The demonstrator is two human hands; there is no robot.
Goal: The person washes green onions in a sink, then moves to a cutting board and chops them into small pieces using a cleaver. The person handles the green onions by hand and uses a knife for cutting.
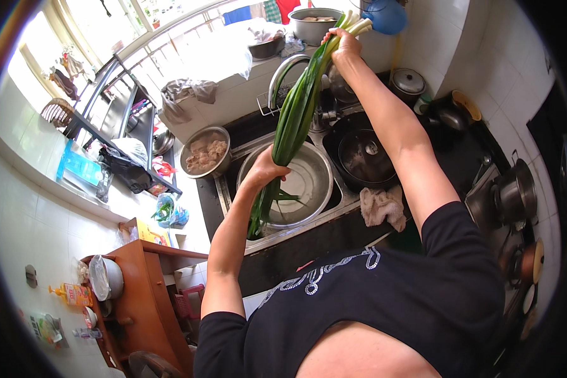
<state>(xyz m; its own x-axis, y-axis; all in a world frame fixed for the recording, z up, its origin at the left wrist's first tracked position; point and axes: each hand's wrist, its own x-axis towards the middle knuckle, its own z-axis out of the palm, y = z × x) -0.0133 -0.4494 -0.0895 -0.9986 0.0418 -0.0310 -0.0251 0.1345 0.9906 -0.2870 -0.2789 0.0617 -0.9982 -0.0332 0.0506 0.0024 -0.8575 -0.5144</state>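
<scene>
A long bunch of green leafy stalks with pale ends, like garlic greens or leeks [296, 124], stretches slantwise over the sink. My right hand [346, 43] grips it close to the pale ends, up by the window ledge. Lower down, my left hand [266, 169] is closed around the leaves, whose tips hang past it. Beneath the bunch, a wide metal basin [307, 203] sits in the left sink bowl; a few leaf tips reach over it. The curved faucet [283, 71] stands behind, partly covered by the greens.
Left of the sink stands a metal bowl of raw meat pieces [207, 153]. A dark pan [366, 158] occupies the right sink bowl. A crumpled cloth [382, 208] lies on the front edge. Behind, a large pot [312, 28] rests on the ledge; a lidded pot [408, 84] is in the right corner.
</scene>
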